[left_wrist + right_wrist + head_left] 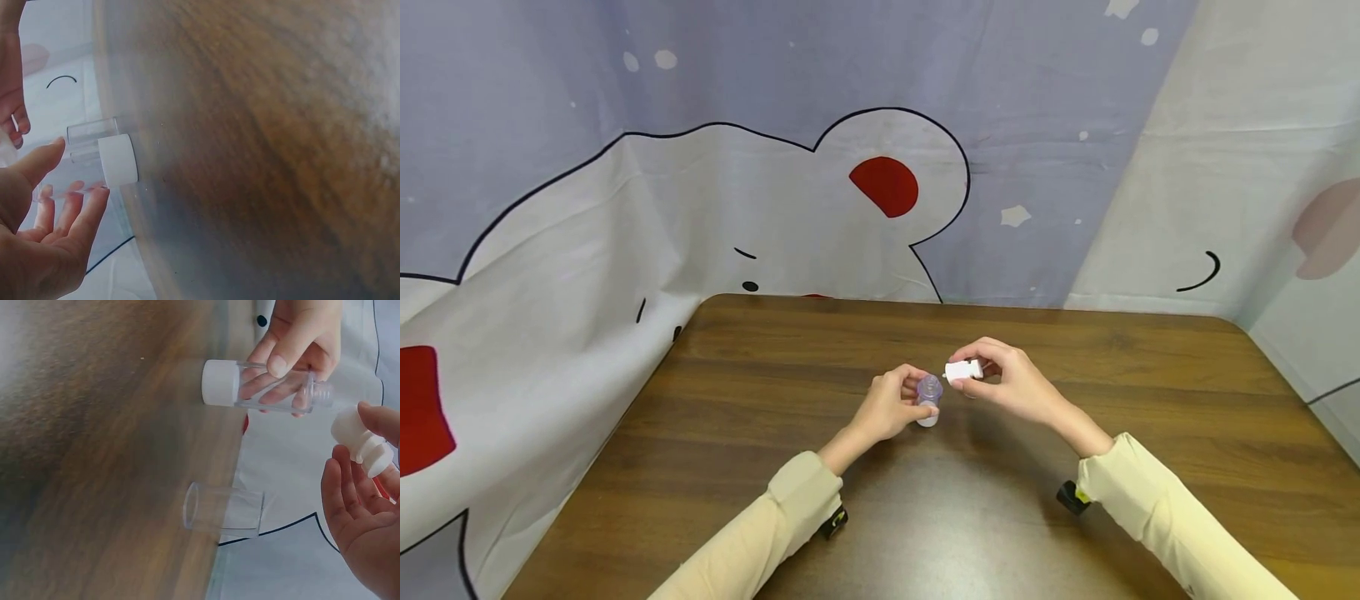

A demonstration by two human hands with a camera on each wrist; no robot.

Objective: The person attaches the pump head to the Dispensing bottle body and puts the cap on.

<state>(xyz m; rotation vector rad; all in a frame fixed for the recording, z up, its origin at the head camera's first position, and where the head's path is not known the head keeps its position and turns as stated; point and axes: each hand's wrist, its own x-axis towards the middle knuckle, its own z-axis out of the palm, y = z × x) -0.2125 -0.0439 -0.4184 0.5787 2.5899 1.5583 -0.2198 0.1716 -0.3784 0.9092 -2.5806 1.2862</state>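
Observation:
A clear bottle (275, 394) with a white base (119, 160) stands upright on the table, its threaded neck uncovered. My left hand (889, 404) holds its clear body, thumb on one side and fingers on the other. In my right hand (1003, 382) a white pump head (962, 370) is pinched between thumb and fingertips. It is tilted sideways, apart from the bottle and close to its neck. A clear cylindrical cap (228, 510) stands on the table by the right hand; in the head view that hand mostly hides it.
The brown wooden table (880, 517) has rounded far corners. Behind it and along its sides hangs a patterned curtain (760, 200) with cartoon shapes. Dark wrist devices (1073, 497) show below both pale sleeves.

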